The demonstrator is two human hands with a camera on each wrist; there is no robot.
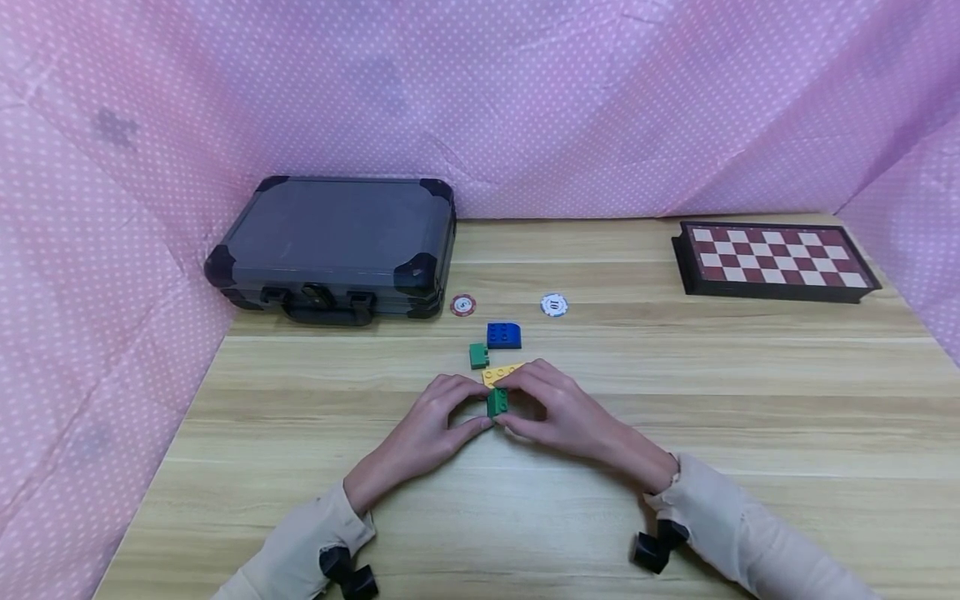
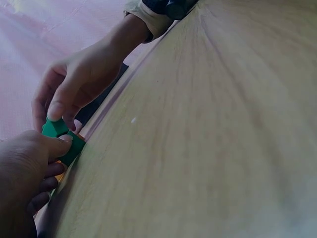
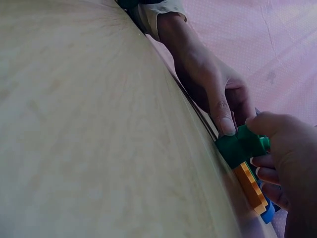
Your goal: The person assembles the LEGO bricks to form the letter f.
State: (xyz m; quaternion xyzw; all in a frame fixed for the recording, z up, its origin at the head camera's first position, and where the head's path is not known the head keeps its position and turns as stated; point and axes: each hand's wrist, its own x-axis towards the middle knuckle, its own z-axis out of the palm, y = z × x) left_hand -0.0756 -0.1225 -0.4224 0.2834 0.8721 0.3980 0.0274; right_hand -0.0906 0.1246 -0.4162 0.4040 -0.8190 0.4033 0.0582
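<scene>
Two green toy building blocks meet between my fingertips; in the head view they show as one small green shape (image 1: 497, 403). My left hand (image 1: 427, 423) pinches the lower green block (image 2: 75, 149), its thumb on the near side. The upper green block (image 3: 251, 142) is pinched by my right hand (image 1: 562, 410). They touch each other, but whether their studs are joined I cannot tell. Just beyond the fingers lies a yellow block (image 1: 499, 373), partly covered by the right hand. Behind it are another green block (image 1: 478, 356) and a blue block (image 1: 503, 336).
A grey case (image 1: 337, 225) with black corners stands at the back left of the wooden table (image 1: 480, 517). Two poker chips, one red and white (image 1: 462, 305), one blue and white (image 1: 554, 305), lie behind the blocks. A checkered game board (image 1: 776, 257) sits at the back right.
</scene>
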